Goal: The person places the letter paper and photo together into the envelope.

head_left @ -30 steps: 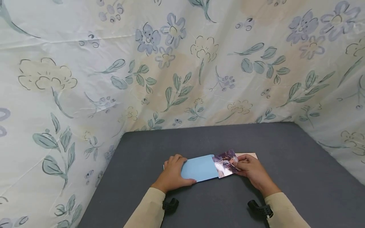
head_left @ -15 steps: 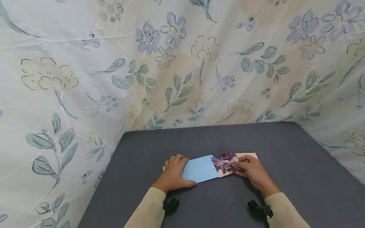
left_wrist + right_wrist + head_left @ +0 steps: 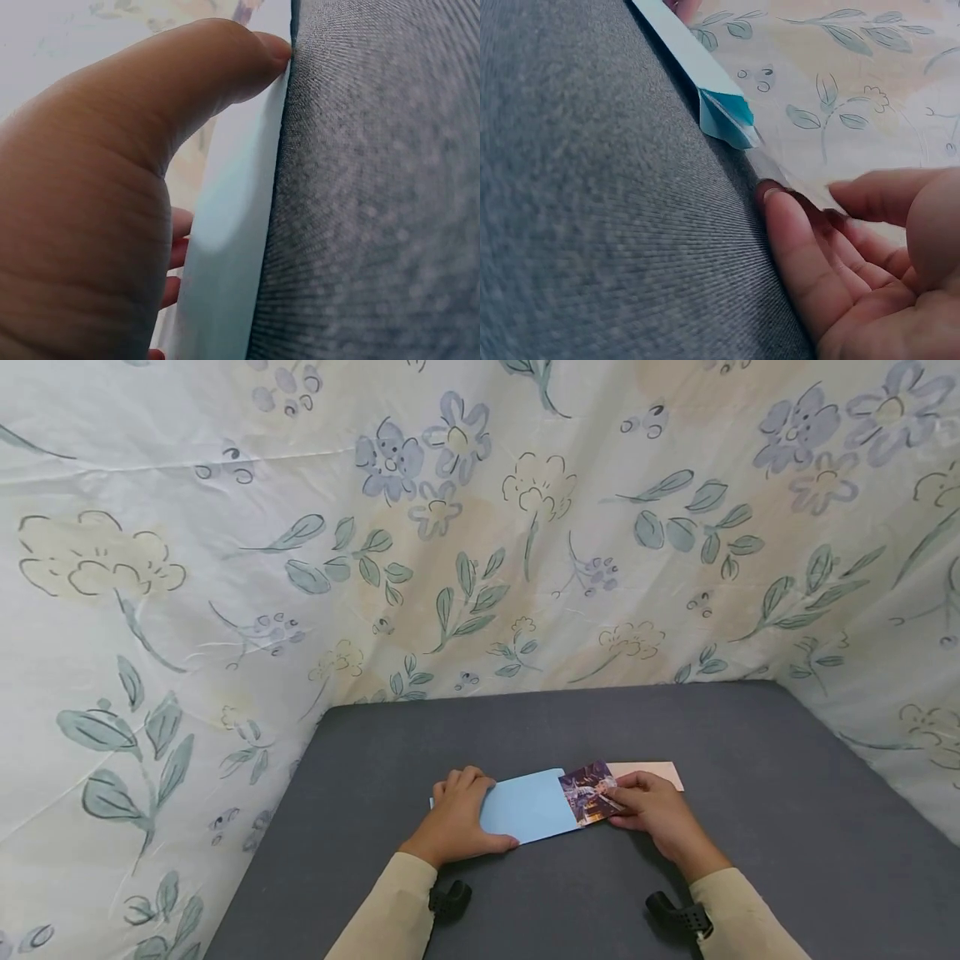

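Note:
A light blue envelope (image 3: 528, 808) lies on the table, its open end turned to the right. My left hand (image 3: 459, 817) grips it across its left part, thumb at the near edge and fingers at the far edge. In the left wrist view the thumb (image 3: 225, 60) presses on the edge of the envelope (image 3: 225, 247). With thumb and fingers, my right hand (image 3: 652, 810) pinches the right end of a purple picture card (image 3: 588, 793). The card's left end meets the envelope's mouth (image 3: 731, 120), which gapes in the right wrist view. How far it reaches inside is hidden.
A pale pink paper piece (image 3: 645, 769) lies behind the card and right hand, partly covered. The dark grey table (image 3: 555, 727) backs onto a floral cloth (image 3: 480, 527). A black strap device (image 3: 450, 902) sits at each wrist.
My right hand has moved slightly left with the picture card, and less of the card shows. More of the pink paper is uncovered. The left hand and envelope stay nearly still.

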Motion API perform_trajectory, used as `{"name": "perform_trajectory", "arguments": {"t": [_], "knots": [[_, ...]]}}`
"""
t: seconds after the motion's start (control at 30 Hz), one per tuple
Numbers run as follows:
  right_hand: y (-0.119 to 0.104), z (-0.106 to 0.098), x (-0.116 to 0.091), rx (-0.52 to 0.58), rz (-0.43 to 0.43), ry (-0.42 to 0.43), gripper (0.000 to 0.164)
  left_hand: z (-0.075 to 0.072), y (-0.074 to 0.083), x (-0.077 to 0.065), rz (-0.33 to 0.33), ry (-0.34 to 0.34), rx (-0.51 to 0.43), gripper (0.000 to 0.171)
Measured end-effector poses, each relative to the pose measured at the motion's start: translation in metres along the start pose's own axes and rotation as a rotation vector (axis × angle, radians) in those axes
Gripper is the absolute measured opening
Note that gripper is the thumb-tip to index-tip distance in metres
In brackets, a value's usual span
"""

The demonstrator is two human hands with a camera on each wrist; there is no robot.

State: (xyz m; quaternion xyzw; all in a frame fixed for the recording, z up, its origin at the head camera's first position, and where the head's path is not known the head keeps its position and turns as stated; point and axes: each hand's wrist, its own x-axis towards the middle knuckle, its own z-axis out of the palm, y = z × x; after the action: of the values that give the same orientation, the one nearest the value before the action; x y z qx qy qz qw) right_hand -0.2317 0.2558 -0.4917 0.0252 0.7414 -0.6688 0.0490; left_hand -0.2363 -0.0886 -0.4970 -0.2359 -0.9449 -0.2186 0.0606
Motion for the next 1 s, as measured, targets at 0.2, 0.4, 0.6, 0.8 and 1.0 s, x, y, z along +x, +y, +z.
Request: {"name": "perform_trajectory", "arguments": {"t": [0.2,0.4,0.6,0.8,1.0], "knots": [[-0.0008,-0.002,-0.0001,0.021,-0.004,0.01,0.03,-0.0003,0.0007,0.0001,-0.007,0.002,-0.014,0.095],[-0.0022,-0.004,-0.0019,0.002,-0.012,-0.007,0.022,0.0,0.0011,0.001,-0.014,-0.01,-0.029,0.095],[0.0016,-0.0044,0.0004,-0.002,-0.015,-0.069,0.022,-0.0001,-0.0004,0.0025,0.002,-0.014,-0.031,0.096],[0.0008,-0.0046,0.0011,0.01,-0.017,-0.109,0.023,-0.0002,0.0001,0.0034,0.008,-0.017,-0.036,0.096],[-0.0016,-0.0057,0.0022,0.035,-0.006,-0.148,0.023,-0.0011,0.0015,0.0038,0.014,-0.02,-0.043,0.095]]}}
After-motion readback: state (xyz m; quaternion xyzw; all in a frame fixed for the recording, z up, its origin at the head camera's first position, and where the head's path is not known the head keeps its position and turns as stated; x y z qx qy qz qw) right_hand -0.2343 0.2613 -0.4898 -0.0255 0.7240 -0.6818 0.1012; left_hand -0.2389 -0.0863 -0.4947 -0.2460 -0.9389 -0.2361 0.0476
